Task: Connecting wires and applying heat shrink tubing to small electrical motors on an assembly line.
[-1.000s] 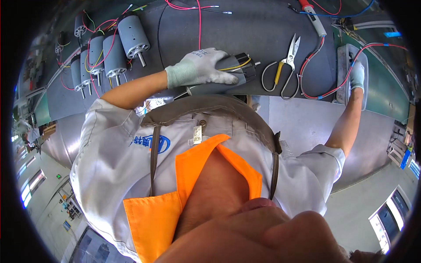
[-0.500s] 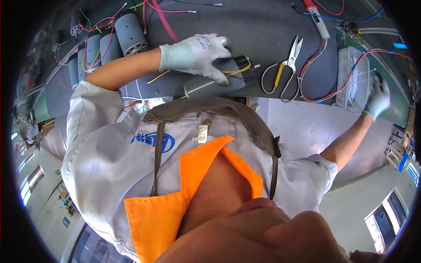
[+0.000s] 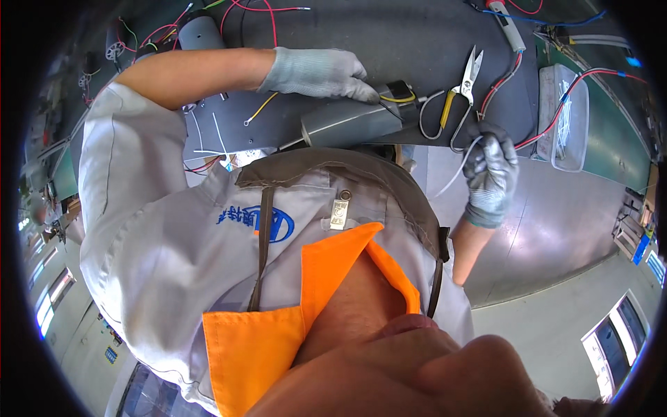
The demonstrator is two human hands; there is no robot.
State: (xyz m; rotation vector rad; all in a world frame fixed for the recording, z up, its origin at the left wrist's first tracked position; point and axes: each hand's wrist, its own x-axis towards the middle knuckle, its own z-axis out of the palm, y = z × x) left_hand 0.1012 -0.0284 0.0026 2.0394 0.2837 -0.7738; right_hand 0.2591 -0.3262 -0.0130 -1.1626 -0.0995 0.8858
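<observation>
A grey cylindrical motor (image 3: 351, 123) lies on its side at the bench's near edge, with a shaft at its left end. A yellow wire (image 3: 397, 99) bends over the black part (image 3: 398, 89) at its right end. My left hand (image 3: 323, 73), in a light glove, is closed with its fingertips at the motor's upper right; what they pinch, if anything, is too small to make out. Right of the motor, my gloved right hand (image 3: 492, 174) grips a curved white cable tie (image 3: 457, 169), whose free end hangs down to the left.
Scissors (image 3: 464, 87) with one yellow-wrapped handle lie between my hands. A clear bin (image 3: 571, 149) of white cable ties stands at the right. Beyond the scissors is a red-and-white handled tool (image 3: 509, 29) with a cable. More motors (image 3: 200, 31) and loose wires lie far left.
My right hand has come left from the bin, bringing a cable tie. My left hand's spread fingers have closed near the motor's right end. The motor has shifted slightly right.
</observation>
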